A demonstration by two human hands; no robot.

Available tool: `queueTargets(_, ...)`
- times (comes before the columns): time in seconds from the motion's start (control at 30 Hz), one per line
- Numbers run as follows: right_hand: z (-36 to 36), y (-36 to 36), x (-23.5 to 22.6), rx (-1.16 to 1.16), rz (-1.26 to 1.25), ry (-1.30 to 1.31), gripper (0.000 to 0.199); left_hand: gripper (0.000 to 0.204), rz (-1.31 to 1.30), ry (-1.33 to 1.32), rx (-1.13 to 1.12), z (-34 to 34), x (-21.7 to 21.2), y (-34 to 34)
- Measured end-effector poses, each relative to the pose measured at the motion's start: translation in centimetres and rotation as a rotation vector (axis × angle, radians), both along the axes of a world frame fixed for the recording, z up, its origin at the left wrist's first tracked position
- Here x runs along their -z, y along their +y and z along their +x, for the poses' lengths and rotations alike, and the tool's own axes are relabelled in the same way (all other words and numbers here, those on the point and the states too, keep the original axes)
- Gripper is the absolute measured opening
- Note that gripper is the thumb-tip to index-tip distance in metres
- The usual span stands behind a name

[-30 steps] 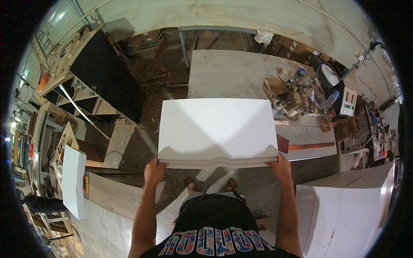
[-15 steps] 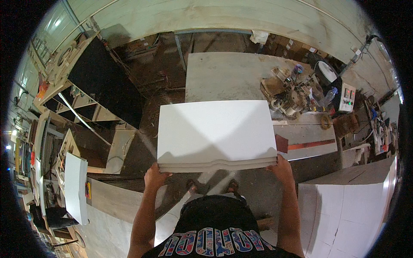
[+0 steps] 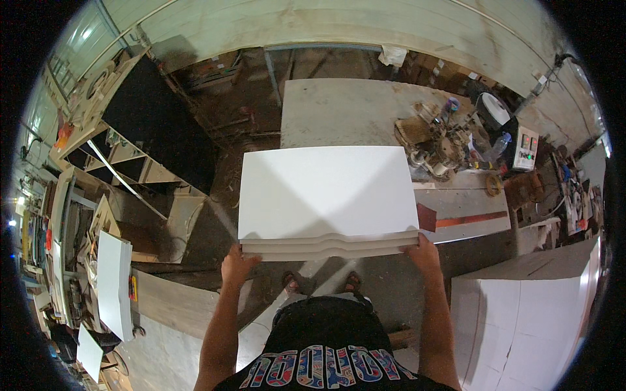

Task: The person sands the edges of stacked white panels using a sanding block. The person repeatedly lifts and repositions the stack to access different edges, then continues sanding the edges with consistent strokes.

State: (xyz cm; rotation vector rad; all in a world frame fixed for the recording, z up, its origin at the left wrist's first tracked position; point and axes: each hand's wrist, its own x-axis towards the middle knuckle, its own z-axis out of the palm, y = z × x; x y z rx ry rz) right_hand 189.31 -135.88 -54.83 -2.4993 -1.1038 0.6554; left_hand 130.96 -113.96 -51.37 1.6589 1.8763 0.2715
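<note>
A stack of white boards (image 3: 329,192) with bare grey-beige near edges lies in front of me. Each near edge has a shallow curved bump at its middle, and the layers are stepped. My left hand (image 3: 238,262) is closed round the near left corner of the stack, its fingers partly hidden beneath. At the near right corner, my right hand (image 3: 422,253) grips the boards in the same way. The far part of the stack overlaps the worktable (image 3: 345,111) in view; whether it rests on it I cannot tell.
A dusty edge machine (image 3: 450,146) with a control box (image 3: 525,148) stands at the far right. White-topped panels (image 3: 521,326) lie low right. Left are a dark-sided cabinet (image 3: 160,120), another white board stack (image 3: 113,283) and a loose white panel (image 3: 89,354).
The top board has shifted slightly away from me, so more layered edge shows. Both hands keep their hold. A white panel has appeared at the lower left.
</note>
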Motion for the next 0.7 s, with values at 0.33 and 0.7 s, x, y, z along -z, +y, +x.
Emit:
queueTargets(0.33,-0.2,-0.9,0.0,-0.087,0.020,-0.073,0.083,0.096,0.030,0.015,0.137,-1.7,2.7,0.3)
queueTargets(0.7,1.4,-0.9,1.2,-0.080,-0.011,-0.093,0.056,0.101,0.005,0.078,0.132,-0.7,1.1,0.2)
